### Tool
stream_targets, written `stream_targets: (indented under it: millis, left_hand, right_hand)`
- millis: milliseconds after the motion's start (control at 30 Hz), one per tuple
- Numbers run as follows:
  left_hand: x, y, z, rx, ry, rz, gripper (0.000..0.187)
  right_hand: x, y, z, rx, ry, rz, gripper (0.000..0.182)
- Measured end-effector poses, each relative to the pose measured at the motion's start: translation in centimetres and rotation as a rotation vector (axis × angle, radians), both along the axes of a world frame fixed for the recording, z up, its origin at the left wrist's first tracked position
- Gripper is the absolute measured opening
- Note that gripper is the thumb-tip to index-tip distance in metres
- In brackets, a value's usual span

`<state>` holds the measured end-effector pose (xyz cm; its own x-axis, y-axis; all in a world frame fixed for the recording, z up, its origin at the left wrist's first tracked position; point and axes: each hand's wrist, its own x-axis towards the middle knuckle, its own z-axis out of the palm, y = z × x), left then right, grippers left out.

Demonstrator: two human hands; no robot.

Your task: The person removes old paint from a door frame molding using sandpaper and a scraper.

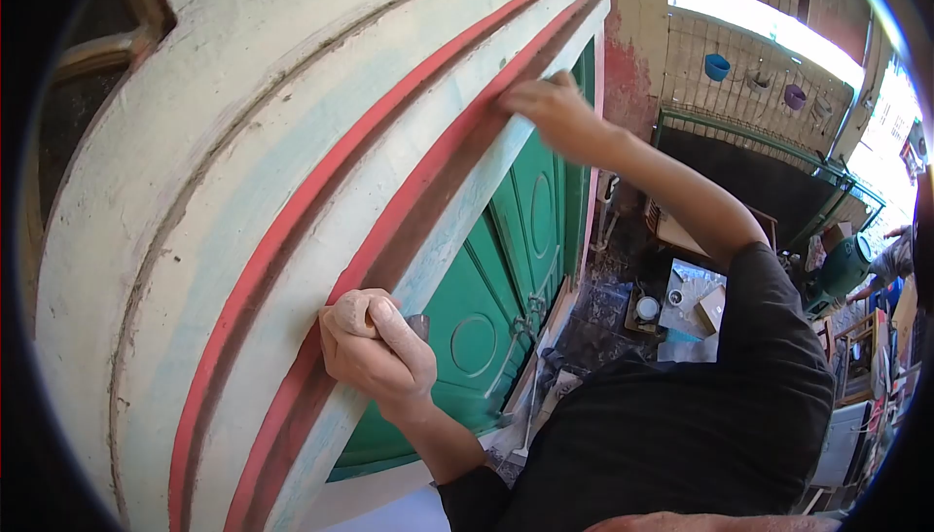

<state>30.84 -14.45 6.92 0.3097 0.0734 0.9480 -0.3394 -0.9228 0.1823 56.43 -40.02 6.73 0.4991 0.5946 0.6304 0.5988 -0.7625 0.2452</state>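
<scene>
Red-and-white moulding (389,213) runs diagonally along the pale wall (224,75). At its lower part, my left hand (381,349) is closed in a fist beside the lower red band. A whitish lump shows at the top of the fist and a small grey end sticks out on its right; what these are is unclear. Farther up the same band, my right hand (556,116) touches the moulding with its fingers bent together. It is slightly blurred, and anything inside it is hidden.
Green door panels (477,337) lie below the moulding. A worktable (693,289) with small containers stands beneath my right arm. Blue (717,67) and purple (795,96) pots hang on a mesh. Another person's arm (890,260) shows at right, near a green drum-shaped object (844,269) and stacked furniture.
</scene>
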Motion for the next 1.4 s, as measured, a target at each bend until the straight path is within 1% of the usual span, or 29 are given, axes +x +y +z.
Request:
stream_targets:
  millis: [67,100,167,200,233,300,333,367,433,467,500,567,600,667,767,800,833,900,933,967,1000,1033,1067,1100,1167,1200,1233,1333,1400]
  left_hand:
    - [0.5,-0.1,0.1,0.000,-0.016,0.010,0.020]
    - [0.3,-0.2,0.1,-0.002,-0.012,0.025,0.020]
    - [0.4,-0.1,0.1,-0.009,-0.012,0.012,0.020]
    - [0.1,-0.1,0.0,-0.015,-0.008,-0.003,0.020]
    - [0.0,-0.1,0.0,-0.016,-0.010,-0.004,0.020]
    - [0.2,-0.1,0.0,0.010,-0.004,0.006,0.019]
    - [0.6,-0.2,-0.1,0.010,-0.008,0.005,0.019]
    - [1.0,-0.3,-0.3,-0.039,-0.049,-0.018,0.019]
    - [0.9,-0.3,-0.5,-0.083,-0.077,-0.042,0.020]
    - [0.8,-0.2,-0.4,-0.109,-0.064,-0.065,0.019]
    - [0.6,-0.1,-0.4,-0.137,-0.051,-0.087,0.019]
    - [0.4,0.0,-0.6,-0.121,-0.062,-0.075,0.018]
    - [0.6,0.0,-0.6,-0.096,-0.065,-0.077,0.017]
    - [0.9,-0.2,-0.5,-0.100,-0.057,-0.069,0.017]
    - [0.6,0.1,-0.5,-0.084,-0.050,-0.066,0.017]
    - [0.5,0.2,-0.5,-0.069,-0.065,-0.076,0.017]
    - [0.0,0.3,-0.7,-0.074,-0.060,-0.067,0.017]
    - [-0.1,0.0,-0.8,-0.179,-0.094,-0.233,0.017]
    - [-0.2,-0.3,-0.8,-0.180,-0.088,-0.233,0.017]
    - [-0.2,-0.6,-0.6,-0.265,-0.086,-0.288,0.017]
    - [-0.3,-0.7,-0.6,-0.350,-0.076,-0.342,0.016]
    - [-0.4,-0.4,-0.7,-0.347,-0.071,-0.338,0.016]
    - [-0.4,0.1,-0.9,-0.264,-0.099,-0.327,0.018]
    - [-0.5,0.4,-1.1,-0.181,-0.130,-0.313,0.019]
    - [-1.5,0.5,-1.6,-0.178,-0.161,-0.271,0.016]
    - [-1.7,0.3,-1.8,-0.172,-0.204,-0.240,0.014]
    - [-1.7,-0.1,-2.0,-0.168,-0.202,-0.244,0.014]
    - [-1.4,-1.3,-4.3,-0.100,-0.186,-0.287,0.018]
    - [-1.0,-1.8,-5.5,-0.156,-0.159,-0.301,0.018]
  right_hand:
    - [-3.2,1.1,0.3,0.059,0.009,0.303,0.062]
    - [-1.9,0.4,-0.3,0.063,0.014,0.302,0.062]
    - [3.0,-2.0,-0.6,0.069,-0.054,0.092,0.047]
    - [3.4,-2.2,1.1,0.092,0.112,0.004,0.045]
    - [2.7,-1.8,1.3,0.091,0.110,0.003,0.045]
    - [0.3,0.6,0.6,-0.026,0.005,-0.035,0.044]
    - [-1.2,1.5,-0.4,0.020,-0.090,0.174,0.041]
    - [-1.6,1.5,-0.4,0.019,-0.090,0.174,0.041]
    - [-2.6,1.5,-0.4,0.074,-0.050,0.283,0.040]
    - [-1.5,0.5,-0.2,0.057,-0.066,0.119,0.037]
    - [-0.5,0.0,0.9,0.073,0.069,-0.015,0.035]
    - [-1.0,1.1,0.3,0.040,-0.033,-0.072,0.033]
    - [-3.1,2.3,0.1,0.042,-0.035,-0.076,0.033]
    - [-7.7,5.1,-0.1,0.085,-0.166,0.249,0.033]
    - [-4.9,3.0,-0.8,0.190,-0.119,0.242,0.032]
    - [-4.0,2.3,0.0,0.202,-0.029,0.148,0.033]
    - [-4.2,2.7,-0.4,0.197,-0.022,0.156,0.033]
    - [-5.0,4.1,-0.3,0.131,-0.052,0.090,0.035]
    - [-8.4,5.9,0.3,0.020,0.021,0.049,0.037]
    - [-9.3,6.4,0.1,0.023,0.020,0.051,0.037]
    - [-10.1,6.8,-0.3,0.085,-0.075,0.165,0.036]
    - [-10.4,7.0,-0.5,0.147,-0.170,0.278,0.036]
    - [-9.2,5.9,-0.7,0.226,-0.052,0.323,0.035]
    - [-7.9,4.8,-0.8,0.207,-0.102,0.226,0.033]
    - [-6.1,3.4,-0.2,0.269,-0.050,0.143,0.032]
    - [-6.7,4.7,-0.4,0.194,-0.081,0.019,0.030]
    - [-8.4,6.5,-0.8,0.199,-0.081,0.015,0.030]
    - [-12.9,9.2,-1.1,0.193,-0.248,0.193,0.027]
    - [-11.0,7.1,-0.6,0.206,-0.188,0.194,0.025]
